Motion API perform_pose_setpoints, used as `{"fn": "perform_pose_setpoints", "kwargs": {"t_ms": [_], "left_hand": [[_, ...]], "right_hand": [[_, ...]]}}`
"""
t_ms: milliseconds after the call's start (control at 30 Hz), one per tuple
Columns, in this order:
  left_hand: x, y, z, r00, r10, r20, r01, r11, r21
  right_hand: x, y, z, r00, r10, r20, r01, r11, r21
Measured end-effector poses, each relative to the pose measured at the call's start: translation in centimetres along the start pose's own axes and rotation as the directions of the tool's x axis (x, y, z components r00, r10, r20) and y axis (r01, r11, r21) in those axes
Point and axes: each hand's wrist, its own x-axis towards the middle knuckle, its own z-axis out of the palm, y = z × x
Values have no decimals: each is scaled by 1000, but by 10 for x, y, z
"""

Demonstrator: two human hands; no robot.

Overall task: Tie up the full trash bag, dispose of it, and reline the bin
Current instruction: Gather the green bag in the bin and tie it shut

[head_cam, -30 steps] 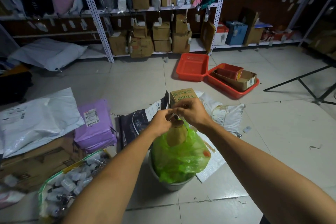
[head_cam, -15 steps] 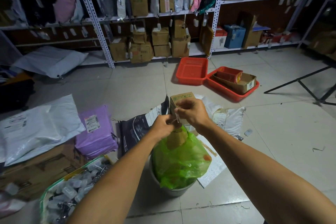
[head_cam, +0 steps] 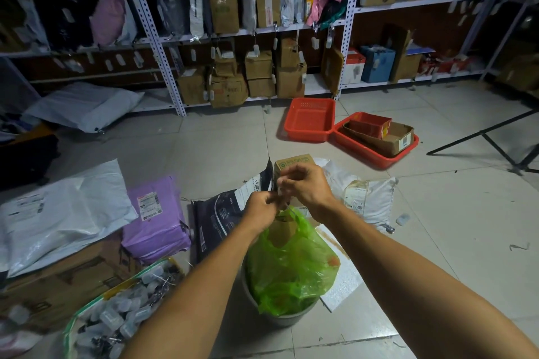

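Note:
A full translucent green trash bag [head_cam: 294, 265] sits in a small grey bin [head_cam: 280, 319] on the tiled floor in front of me. Brown cardboard shows through the bag near its top. My left hand [head_cam: 259, 207] and my right hand [head_cam: 303, 183] are together just above the bag, each pinching one of its thin, pale handle strips. The strips cross between my fingers. The bag's neck is drawn up to a point under my hands.
Parcels ring the bin: a black mailer [head_cam: 218, 216], a purple one [head_cam: 154, 218], white sacks [head_cam: 55, 213], a small carton [head_cam: 293, 163]. A clear bag of small bottles [head_cam: 116, 315] lies lower left. Two red trays [head_cam: 310, 119] and metal shelving [head_cam: 163, 46] stand beyond; a black stand [head_cam: 495, 143] is right.
My hands have stayed at the top of the bag, working its strips; the right hand has lifted slightly. The view has tilted so the bin sits a little lower.

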Motion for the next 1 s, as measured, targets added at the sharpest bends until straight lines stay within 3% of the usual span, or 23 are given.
{"fn": "perform_pose_setpoints", "kwargs": {"t_ms": [133, 233, 433, 633, 867, 1000], "left_hand": [[-2, -1, -7, 999, -35, -2, 35, 999, 9], [-5, 3, -11, 997, -55, 59, 58, 997, -56], [-4, 9, -14, 988, -134, 76, 140, 987, -80], [-2, 6, -16, 990, -110, 94, 98, 988, 122], [3, -3, -13, 990, -144, -3, 144, 988, 56], [6, -9, -11, 992, -125, -27, 127, 984, 126]], "right_hand": [[7, 16, -12, 998, 9, -59, -18, 988, -154], [0, 25, -17, 997, 42, 72, -22, 968, -249], [-5, 31, -12, 988, 29, 154, -2, 984, -176], [-4, 41, -12, 990, 3, 138, 44, 941, -334], [-8, 51, -19, 998, 55, -8, -56, 981, -184], [-13, 54, -19, 992, 107, 66, -101, 990, -98]]}}
